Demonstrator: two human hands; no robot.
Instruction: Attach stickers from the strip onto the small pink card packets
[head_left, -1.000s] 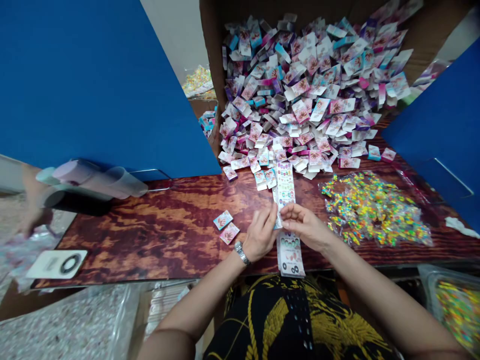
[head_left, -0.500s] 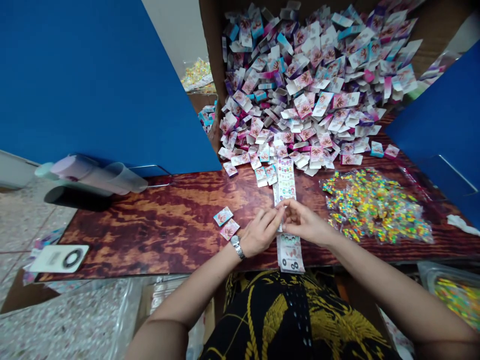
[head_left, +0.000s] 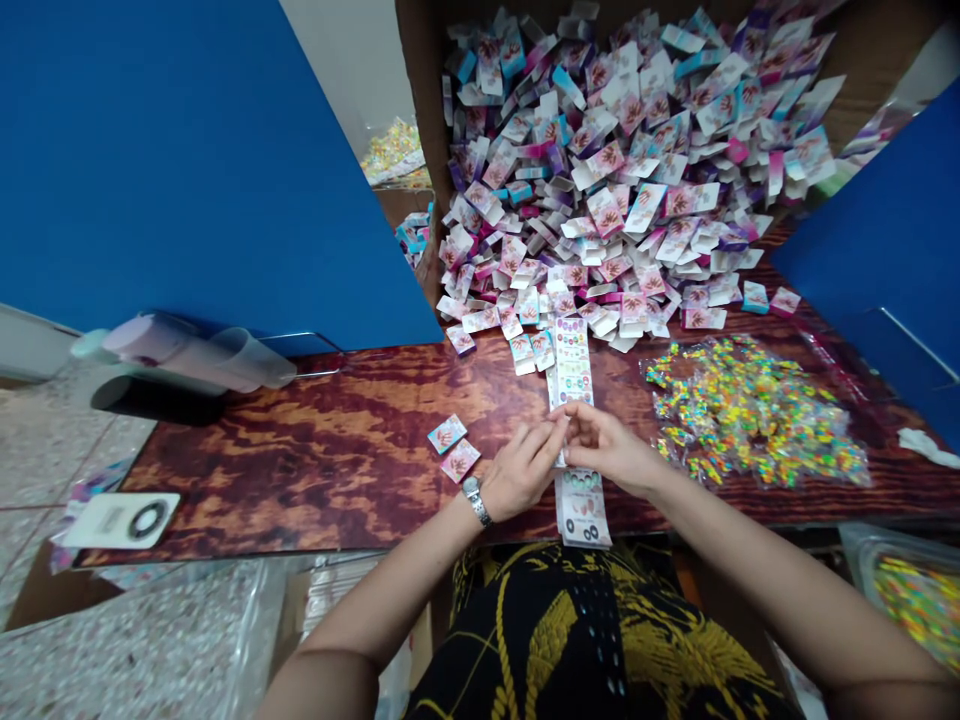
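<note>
My left hand (head_left: 519, 467), with a metal watch on its wrist, meets my right hand (head_left: 609, 447) at the front middle of the table. Fingertips of both are pinched together, around something small and pale that is mostly hidden. Under them lies a long printed paper strip (head_left: 574, 365), its near end (head_left: 583, 520) reaching the table's front edge; rows of small coloured pictures run along it. Left of my left hand are two small closed boxes, a blue one (head_left: 448, 434) and a pink one (head_left: 460, 461), side by side.
A big heap of small cartons (head_left: 615, 180) spills from a brown box at the back. Bags of colourful small pieces (head_left: 750, 410) lie on the right. Stacked cups (head_left: 247, 358) and a white phone (head_left: 124, 520) are at left. Blue panels (head_left: 225, 180) flank the table.
Almost nothing differs. Both hands stay pinched together over the strip, with only a slight shift of the fingers and of the view.
</note>
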